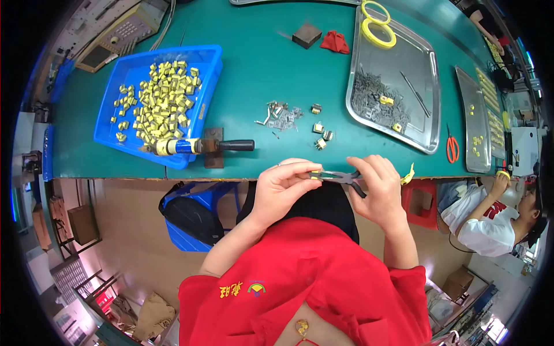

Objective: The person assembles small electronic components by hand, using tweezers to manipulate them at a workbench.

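Note:
My left hand (281,189) pinches a small yellow-wrapped part (315,175) between thumb and fingers, just past the table's front edge. My right hand (378,187) is closed round the dark handles of a pair of pliers (341,177). The pliers' jaws point left and meet the small part; whether they grip it cannot be made out. Beyond my hands, several loose yellow and metal parts (319,127) stand on the green table (259,69). Beside them lies a small heap of metal pieces (283,117).
At left is a blue bin (214,63) of yellow parts, with a yellow-and-blue wrapped tool (184,146) across its near corner. A metal tray (424,75) at right holds dark pieces and yellow tape rolls (378,36). Red-handled scissors (452,149) lie beside it. A person (490,219) sits farther right.

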### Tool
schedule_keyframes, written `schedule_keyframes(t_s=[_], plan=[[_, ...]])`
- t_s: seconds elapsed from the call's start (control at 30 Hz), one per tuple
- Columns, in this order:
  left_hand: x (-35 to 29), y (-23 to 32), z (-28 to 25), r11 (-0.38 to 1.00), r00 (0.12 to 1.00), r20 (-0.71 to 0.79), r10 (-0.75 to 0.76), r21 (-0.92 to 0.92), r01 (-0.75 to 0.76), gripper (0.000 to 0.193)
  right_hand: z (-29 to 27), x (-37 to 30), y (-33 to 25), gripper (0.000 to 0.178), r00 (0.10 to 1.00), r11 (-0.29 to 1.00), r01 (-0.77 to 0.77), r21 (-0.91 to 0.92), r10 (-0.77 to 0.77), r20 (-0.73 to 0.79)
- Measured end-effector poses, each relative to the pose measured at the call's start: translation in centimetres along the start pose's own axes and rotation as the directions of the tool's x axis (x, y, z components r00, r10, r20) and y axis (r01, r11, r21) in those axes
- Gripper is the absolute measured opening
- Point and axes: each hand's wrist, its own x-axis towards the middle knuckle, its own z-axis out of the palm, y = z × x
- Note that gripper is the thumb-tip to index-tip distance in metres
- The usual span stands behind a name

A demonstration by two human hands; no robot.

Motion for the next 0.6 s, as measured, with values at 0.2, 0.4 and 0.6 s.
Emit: schedule_keyframes(t_s=[0.2,0.4,0.6], plan=[[0.1,-0.5,-0.8,0.879,0.984,0.028,-0.175,-0.446,0.169,0.031,0.7,-1.6,0.0,0.037,0.976,0.973,-0.201,0.114,0.210,-0.066],[0.1,-1.1,-1.0,0.846,0.977,0.054,-0.206,-0.492,0.206,0.029,1.2,-2.0,-0.8,0.028,0.984,0.982,-0.167,0.093,0.171,-0.041],[0.2,-0.9,-0.7,0.820,0.978,0.093,-0.185,-0.534,0.205,0.024,1.5,-1.7,-1.0,0.031,0.983,0.984,-0.146,0.103,0.156,-0.095]])
